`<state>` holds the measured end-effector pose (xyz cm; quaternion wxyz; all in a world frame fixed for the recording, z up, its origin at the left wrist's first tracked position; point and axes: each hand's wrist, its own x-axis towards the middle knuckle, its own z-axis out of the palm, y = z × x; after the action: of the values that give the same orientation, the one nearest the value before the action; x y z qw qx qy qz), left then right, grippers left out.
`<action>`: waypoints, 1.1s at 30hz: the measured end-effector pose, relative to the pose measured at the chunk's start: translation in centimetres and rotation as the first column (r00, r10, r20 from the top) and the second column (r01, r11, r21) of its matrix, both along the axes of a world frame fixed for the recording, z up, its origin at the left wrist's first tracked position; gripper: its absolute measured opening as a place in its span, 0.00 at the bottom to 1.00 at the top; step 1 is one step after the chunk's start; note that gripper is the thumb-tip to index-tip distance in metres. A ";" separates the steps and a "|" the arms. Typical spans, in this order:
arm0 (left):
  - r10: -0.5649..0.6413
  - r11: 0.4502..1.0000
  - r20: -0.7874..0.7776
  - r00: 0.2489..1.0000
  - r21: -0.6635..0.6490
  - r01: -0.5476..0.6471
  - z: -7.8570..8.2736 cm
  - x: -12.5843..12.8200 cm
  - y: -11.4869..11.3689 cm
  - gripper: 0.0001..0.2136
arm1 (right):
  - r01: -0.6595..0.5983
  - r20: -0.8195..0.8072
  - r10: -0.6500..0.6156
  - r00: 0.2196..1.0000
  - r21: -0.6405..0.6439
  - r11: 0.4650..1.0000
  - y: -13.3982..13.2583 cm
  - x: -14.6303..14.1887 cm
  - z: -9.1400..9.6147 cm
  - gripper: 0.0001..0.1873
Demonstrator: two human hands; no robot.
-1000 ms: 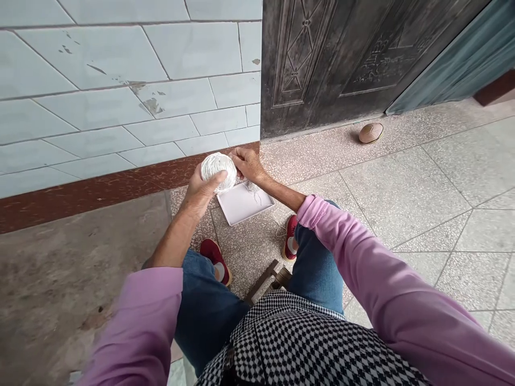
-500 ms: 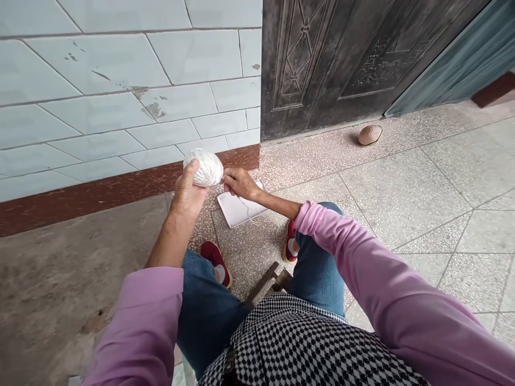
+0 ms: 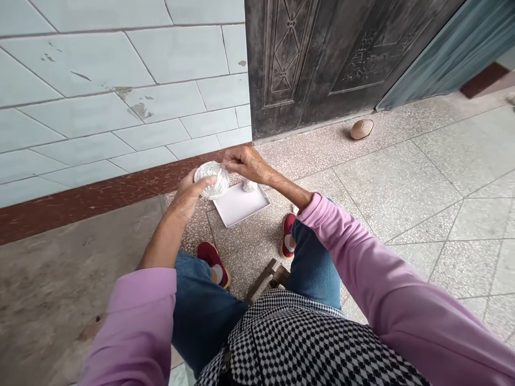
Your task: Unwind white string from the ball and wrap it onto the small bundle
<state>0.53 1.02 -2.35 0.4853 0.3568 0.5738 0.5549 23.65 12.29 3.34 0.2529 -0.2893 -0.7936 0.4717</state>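
And there's the ball of white strand (image 3: 217, 188), up off the floor, between nine and ten o'clock and close to the middle of my head view. The left hand (image 3: 187, 195) has it, thumb laid across the near face, the other fingers going behind out of my sight. The right hand (image 3: 250, 165) comes in at the ball's one o'clock, fingers bent and bunched right against its edge; whether they pinch a strand, I can't tell from here.

Below, at the ball's four o'clock, I've got a shallow pale tray (image 3: 241, 208) on the floor, and a small whitish lump (image 3: 250, 186) sits in it, up at the tray's one o'clock side. Red shoes (image 3: 206, 251) flank it, one at the tray's seven, one at its four. Down at six o'clock, part of a wooden frame (image 3: 261, 281) shows between the knees, above the checked cloth (image 3: 289, 338).

Farther out now: a rounded tan object (image 3: 361, 129) on the floor at two o'clock, the dark carved door (image 3: 306, 64) at one, a blue-green curtain (image 3: 434, 64) beyond at two, and the chipped tiled wall (image 3: 181, 53) filling ten to eleven.
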 end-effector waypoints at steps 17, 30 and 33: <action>-0.014 0.990 0.214 0.977 0.139 -0.016 4.5 3.0 -1.0 0.48 | -0.079 -0.141 0.061 0.988 -0.124 0.989 0.7 -2.6 -5.6 0.26; 0.241 0.952 0.297 0.924 0.111 -0.284 2.5 -1.9 0.4 0.45 | -0.360 -0.124 0.343 0.931 -0.459 0.812 -5.5 -2.9 -5.5 0.16; 0.242 0.946 0.267 0.933 0.148 -0.287 2.3 -3.7 0.3 0.46 | -0.419 -0.088 0.422 0.902 -0.409 0.811 -6.3 -2.1 -4.7 0.14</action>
<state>-3.17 1.32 -0.09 0.4379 0.2481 0.4985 0.7059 21.57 5.96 -1.40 0.0715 -0.1557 -0.7191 0.6735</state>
